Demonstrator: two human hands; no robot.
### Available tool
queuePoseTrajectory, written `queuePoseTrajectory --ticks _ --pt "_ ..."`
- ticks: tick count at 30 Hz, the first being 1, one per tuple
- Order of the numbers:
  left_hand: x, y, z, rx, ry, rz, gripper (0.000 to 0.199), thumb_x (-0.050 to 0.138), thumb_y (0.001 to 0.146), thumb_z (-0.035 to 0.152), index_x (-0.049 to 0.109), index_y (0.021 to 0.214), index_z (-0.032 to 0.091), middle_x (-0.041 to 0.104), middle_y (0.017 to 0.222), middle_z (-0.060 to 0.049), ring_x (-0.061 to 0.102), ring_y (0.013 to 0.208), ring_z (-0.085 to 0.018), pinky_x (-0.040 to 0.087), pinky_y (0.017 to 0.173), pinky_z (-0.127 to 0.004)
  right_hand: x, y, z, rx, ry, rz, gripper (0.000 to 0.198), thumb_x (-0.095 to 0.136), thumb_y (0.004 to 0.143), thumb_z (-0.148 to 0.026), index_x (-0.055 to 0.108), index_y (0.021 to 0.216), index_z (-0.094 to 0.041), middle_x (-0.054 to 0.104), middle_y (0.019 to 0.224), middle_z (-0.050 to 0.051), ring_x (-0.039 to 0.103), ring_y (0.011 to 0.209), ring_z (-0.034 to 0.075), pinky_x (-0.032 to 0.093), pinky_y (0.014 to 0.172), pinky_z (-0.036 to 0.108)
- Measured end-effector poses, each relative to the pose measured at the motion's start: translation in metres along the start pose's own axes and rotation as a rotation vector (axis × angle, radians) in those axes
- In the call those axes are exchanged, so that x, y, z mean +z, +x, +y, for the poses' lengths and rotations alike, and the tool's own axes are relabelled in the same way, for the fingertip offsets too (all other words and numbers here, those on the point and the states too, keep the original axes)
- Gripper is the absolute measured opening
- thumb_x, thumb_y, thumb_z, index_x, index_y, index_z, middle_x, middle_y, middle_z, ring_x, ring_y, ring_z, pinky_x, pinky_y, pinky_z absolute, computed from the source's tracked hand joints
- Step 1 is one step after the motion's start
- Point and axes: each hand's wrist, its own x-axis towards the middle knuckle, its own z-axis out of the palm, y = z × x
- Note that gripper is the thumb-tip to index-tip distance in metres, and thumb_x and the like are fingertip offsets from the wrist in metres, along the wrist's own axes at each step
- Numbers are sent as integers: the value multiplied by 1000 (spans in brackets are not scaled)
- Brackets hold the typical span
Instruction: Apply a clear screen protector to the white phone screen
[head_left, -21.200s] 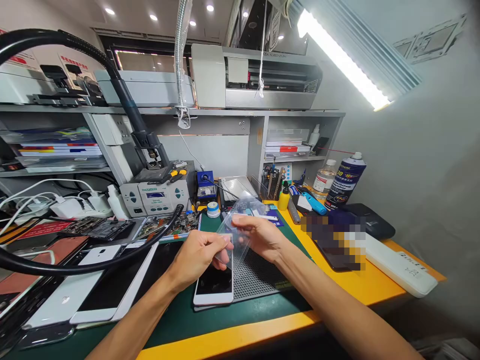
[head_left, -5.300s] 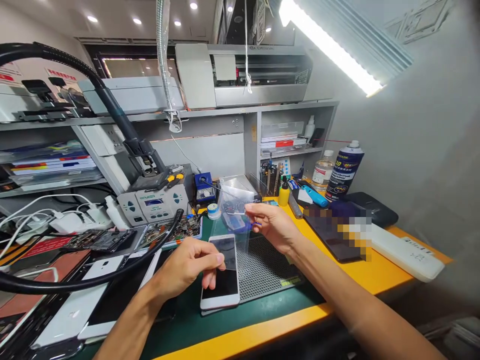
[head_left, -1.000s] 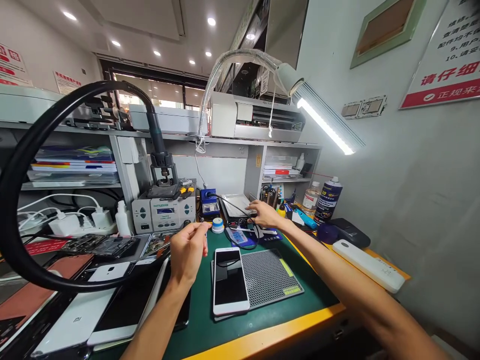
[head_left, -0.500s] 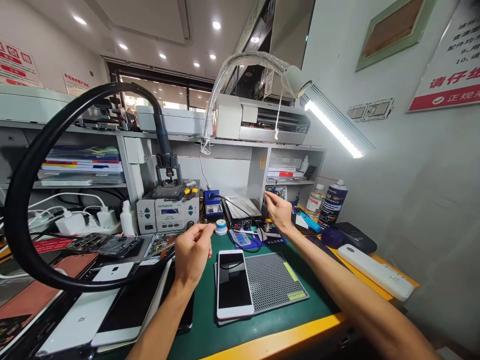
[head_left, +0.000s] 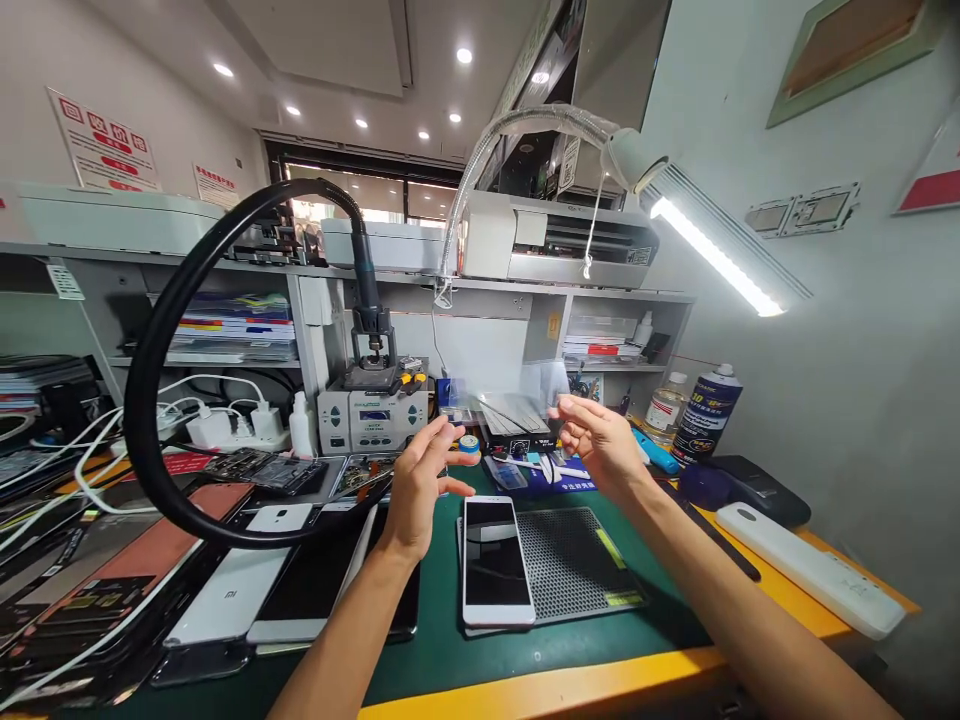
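A white-framed phone [head_left: 496, 560] with a dark screen lies face up on a grey perforated mat [head_left: 574, 560]. Above and behind it, my right hand [head_left: 600, 445] pinches the right end of a thin, clear plastic film [head_left: 517, 385]. The film stretches left in the air, and its far edge is hard to make out. My left hand [head_left: 424, 485] is raised just left of the phone's top end. Its fingers are apart and hold nothing I can see. A small round tub with a blue band [head_left: 469, 446] stands behind the left fingertips.
At left, a thick black hose [head_left: 139, 400] loops before a soldering station [head_left: 373, 418]. Several phones and phone parts, such as a white back cover [head_left: 232, 595], crowd the left side. A lit lamp [head_left: 716, 255] hangs above right. A spray can [head_left: 705, 415] and white power bank [head_left: 810, 570] stand right.
My left hand has gone from closed to open, fingers spread. The clear film now shows broadly beside my right hand. The camera has turned slightly left; the phone stays on the mat.
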Motion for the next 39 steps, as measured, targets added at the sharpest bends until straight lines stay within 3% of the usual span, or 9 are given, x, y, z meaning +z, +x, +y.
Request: queuePoseTrajectory --ticks 4,8,17,23,29,39 --pt "1 2 1 -7 50 121 61 72 82 46 56 130 13 62 127 -18 70 84 -21 58 47 -26 3 -4 3 40 54 -32 32 86 70 -33 74 95 -15 74 85 6 54 51 8 37 45 22" --pt "-1 5 -3 80 79 198 50 78 75 47 68 111 14 69 102 -11 67 74 -18 56 44 -23 3 -9 6 71 36 -78 30 86 70 -33 76 92 -15 75 82 6 54 50 8 39 46 22" --pt "-4 6 -10 324 409 355 30 72 81 44 75 95 17 66 68 -2 61 58 -16 51 43 -23 13 -14 13 -114 -128 62 30 84 68 -38 76 85 -14 74 73 5 56 47 12 40 43 24" --pt "-2 1 -12 449 497 313 22 69 84 38 73 94 19 73 80 -4 67 66 -18 52 51 -25 18 -17 13 -150 -185 152 27 82 69 -36 75 82 -13 75 72 6 56 44 11 41 43 24" --pt "3 -7 -12 552 515 227 16 70 86 35 72 93 21 74 83 -3 67 62 -16 54 56 -26 16 -17 13 -163 -252 202 28 80 71 -37 75 83 -12 76 75 8 59 46 12 41 42 23" --pt "-6 3 2 406 169 313 21 74 83 35 66 91 17 74 86 -5 61 51 -13 51 42 -23 5 -15 -1 -80 -132 152 33 84 67 -37 73 86 -13 74 76 7 61 49 13 41 42 23"
